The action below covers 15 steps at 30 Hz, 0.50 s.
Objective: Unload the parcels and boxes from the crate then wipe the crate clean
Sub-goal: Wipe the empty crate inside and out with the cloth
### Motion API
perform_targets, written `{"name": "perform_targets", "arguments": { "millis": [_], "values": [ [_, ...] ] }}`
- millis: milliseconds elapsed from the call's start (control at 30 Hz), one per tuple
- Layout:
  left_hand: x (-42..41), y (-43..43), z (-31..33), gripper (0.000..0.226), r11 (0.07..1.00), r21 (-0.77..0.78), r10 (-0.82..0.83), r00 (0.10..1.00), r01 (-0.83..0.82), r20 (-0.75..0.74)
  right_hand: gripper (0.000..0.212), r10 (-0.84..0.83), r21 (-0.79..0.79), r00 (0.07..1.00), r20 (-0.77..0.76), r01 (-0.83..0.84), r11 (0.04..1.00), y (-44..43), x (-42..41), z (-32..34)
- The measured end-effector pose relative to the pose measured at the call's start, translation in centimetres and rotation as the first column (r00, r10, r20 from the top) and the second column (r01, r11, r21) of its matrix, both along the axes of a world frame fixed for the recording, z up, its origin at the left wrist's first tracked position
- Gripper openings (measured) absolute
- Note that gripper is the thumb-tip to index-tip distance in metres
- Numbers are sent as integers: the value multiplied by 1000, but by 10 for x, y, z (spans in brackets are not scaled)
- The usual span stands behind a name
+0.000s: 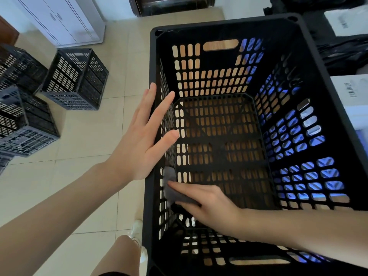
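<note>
Black crate (310,62) stands unloaded; wiping under way; right hand (207,204) pinches grey cloth (171,188) against the left inner wall; left hand (143,136), fingers straight, steadies the rim; remaining walls apparently outstanding.

Person seen from above. Left grip (139,140) and right grip (211,204) bare, forearms (59,200) likewise unsleeved along their visible length; one bare leg (119,255) below a dark garment hem (111,274); white shoe (137,229) beside it.

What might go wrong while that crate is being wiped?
The cloth, pressed by the right hand against the slotted wall, might snag in a slot or slip through one. The left hand only rests flat on the crate rim, so a harder push might shift the crate. Fingertips might also catch in the slots.
</note>
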State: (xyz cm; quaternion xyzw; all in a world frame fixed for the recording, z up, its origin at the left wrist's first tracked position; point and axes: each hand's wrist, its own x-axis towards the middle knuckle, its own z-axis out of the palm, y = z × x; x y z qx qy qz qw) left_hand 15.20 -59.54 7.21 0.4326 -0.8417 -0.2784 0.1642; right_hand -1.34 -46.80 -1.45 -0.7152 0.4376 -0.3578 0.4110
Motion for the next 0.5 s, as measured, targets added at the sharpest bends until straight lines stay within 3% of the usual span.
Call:
{"name": "perform_targets", "arguments": {
  "millis": [100, 167, 333, 500],
  "values": [
    [0, 0, 0, 66, 1000, -2, -1, 1000, 1, -6, 46, 173, -252, 974, -149, -206, 945, 1, -11, 0],
    [0, 0, 1, 66, 1000, -1, -2, 1000, 2, -5, 44, 276, -332, 915, -294, -369, 868, -2, -22, -14],
    [-1, 0, 1, 67, 1000, 1, 1, 1000, -1, 1, 60, 376, -181, 683, -626, -597, 781, -15, -28, -59],
    [-1, 1, 1, 67, 1000, -1, 7, 1000, -7, 7, 71, 432, -75, 679, -594, -581, 810, -12, -22, -75]
  ]
}}
